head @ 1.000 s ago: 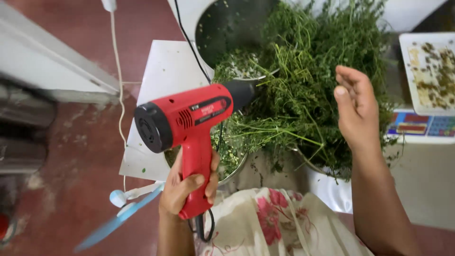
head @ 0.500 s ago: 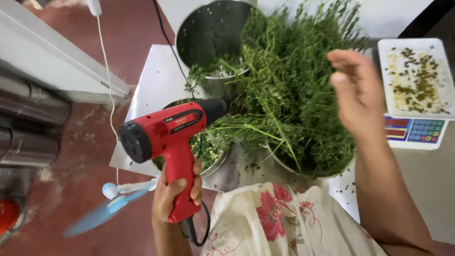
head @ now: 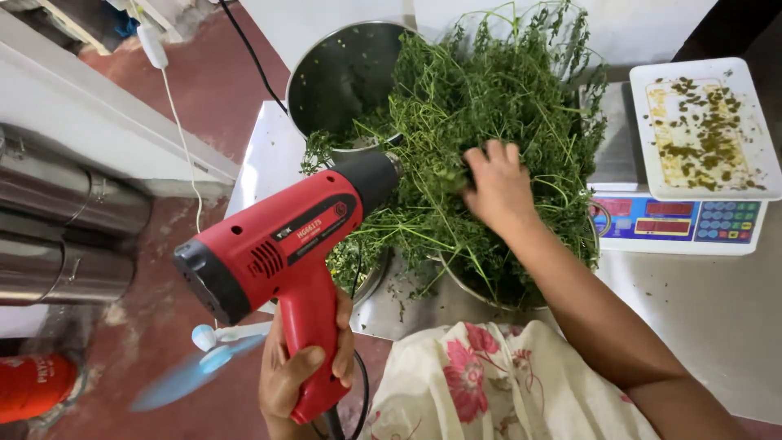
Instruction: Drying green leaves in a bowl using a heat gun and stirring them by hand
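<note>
Left hand (head: 303, 376) has a full closed grip wrapped around the handle of the red heat gun (head: 281, 259), its black nozzle pointing up and away from that grip, straight into the pile of green herb sprigs (head: 497, 106). Right hand (head: 497, 189) is pressed down on the herbs just past the nozzle tip, fingers spread and sunk in the greens, so can't tell if it's actually clutching any. The herbs sit heaped in a steel bowl (head: 468, 287) on the steel surface (head: 709, 314). Beyond the nozzle there's a perforated steel pot (head: 342, 73), and off to the right of the right hand a weighing scale (head: 680, 224) with a white tray (head: 705, 130) of scraps.
</note>
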